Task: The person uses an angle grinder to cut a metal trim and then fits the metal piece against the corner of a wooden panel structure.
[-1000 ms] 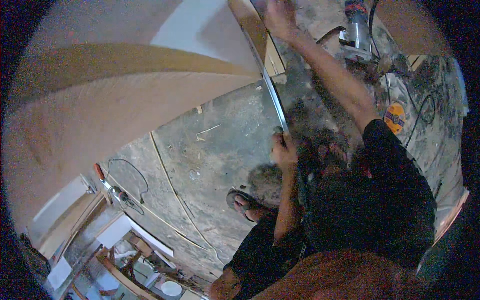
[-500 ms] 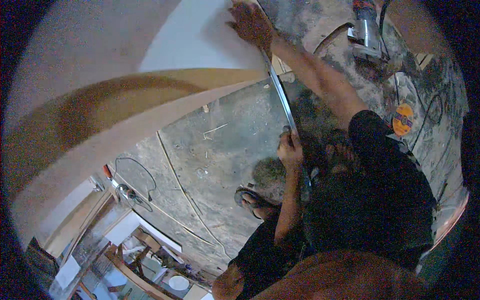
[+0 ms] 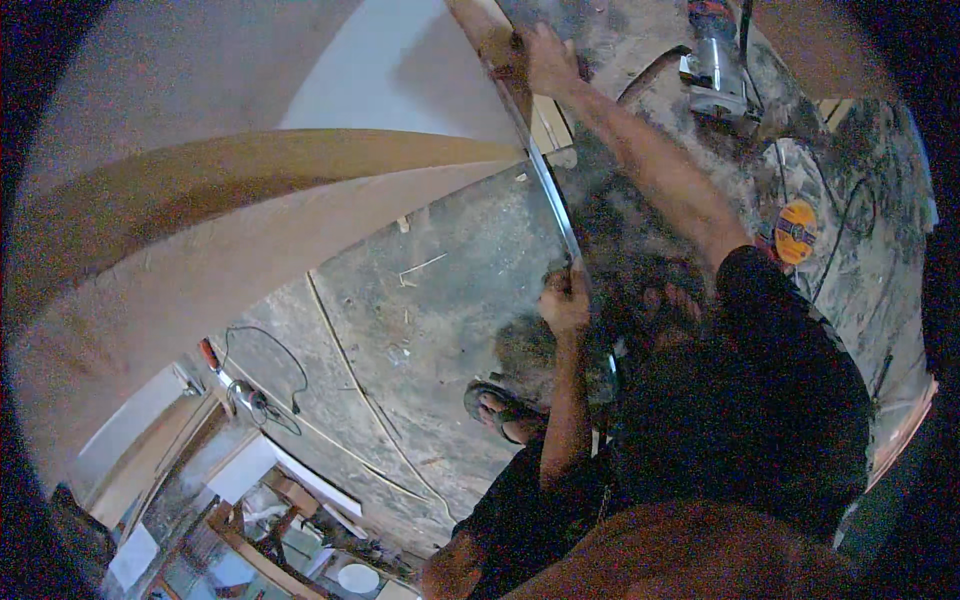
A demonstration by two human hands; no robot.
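A long thin metal straightedge (image 3: 548, 185) runs along the right edge of a big brown board (image 3: 250, 230), from the top of the picture down toward me. My right hand (image 3: 545, 58) reaches far out and grips the straightedge's far end against the board's edge. At the near end, my left hand (image 3: 566, 300) is closed around the strip. My foot in a sandal (image 3: 500, 408) rests on the dusty concrete floor (image 3: 440, 310) just below my left hand.
A power tool (image 3: 714, 68) with a silver body and its cable lie at the top right. An orange disc (image 3: 796, 232) lies at right among black cables. Thin wood strips, a red-handled tool (image 3: 208, 353) and scrap boards (image 3: 290, 490) are at the lower left.
My right hand has shifted a little to the right along the board's edge at the strip's far end. My left hand has stayed clenched at the near end.
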